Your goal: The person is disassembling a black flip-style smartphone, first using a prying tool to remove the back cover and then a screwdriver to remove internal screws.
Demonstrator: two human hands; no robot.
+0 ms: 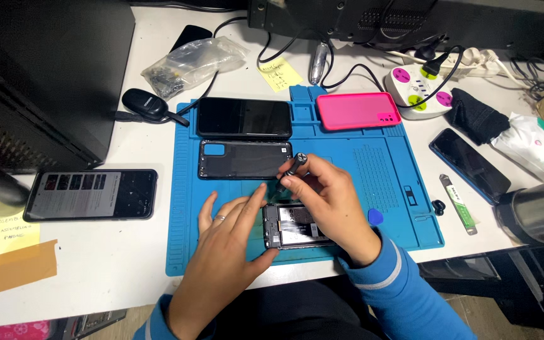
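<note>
The opened phone point(297, 226) lies on the blue mat point(404, 182) at the near edge of the worktop point(133, 252), just in front of the person. Its back cover point(245, 159) is already off and lies flat on the mat just beyond it, inner side up, with a black screen panel point(243, 118) beyond that. So the shell is open and the insides are exposed: a pale battery label and dark board parts show between the hands. The frame looks to be still in one piece around them; how many screws are out cannot be told, since the hands hide much of it.

The left hand point(225, 242) lies flat, fingers spread and apart, its thumb side pressed against the phone's left end to steady it. The right hand point(332, 201) is closed around a small screwdriver point(293, 169), pinching it between thumb and fingertips. The driver stands tilted, its cap up and away from the person, its tip down at the phone's upper left corner. By this, the work is judged to be at the screw stage, with the inner parts yet to be lifted.

The phone's long axis runs left to right across the view, slightly skewed, parallel with the back cover. Which end is the top cannot be told.
</note>
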